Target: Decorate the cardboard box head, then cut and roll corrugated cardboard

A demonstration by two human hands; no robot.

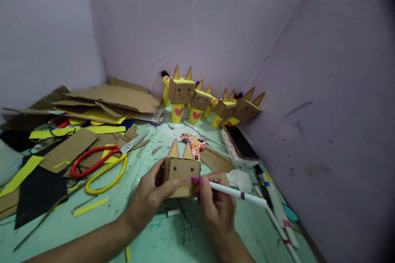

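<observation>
Marking a small cardboard face at the near part of a green desk. Nearest, the left hand grasps the cardboard head by its left side, thumb laid across the lower face. The right hand grips a white marker close to its magenta tip, which points at the face below the right-hand eye dot; whether the tip touches the card cannot be told. The head, with two pointed ears, is held up over the middle of the desk, nearer its front edge than its back. A pink spot sits low on the face, just beside the left thumb. Good practice here, it is judged, is to brace the head firmly, press lightly and lift the tip straight off; a thumb set farther from the spot lessens the risk of smearing. Dots level with each other would look neatest. Beyond the hands, scissors lie toward the left edge, and a phone lies by the right edge. Farthest, along the back edge, stand similar eared figures, useful for comparing placement.
</observation>
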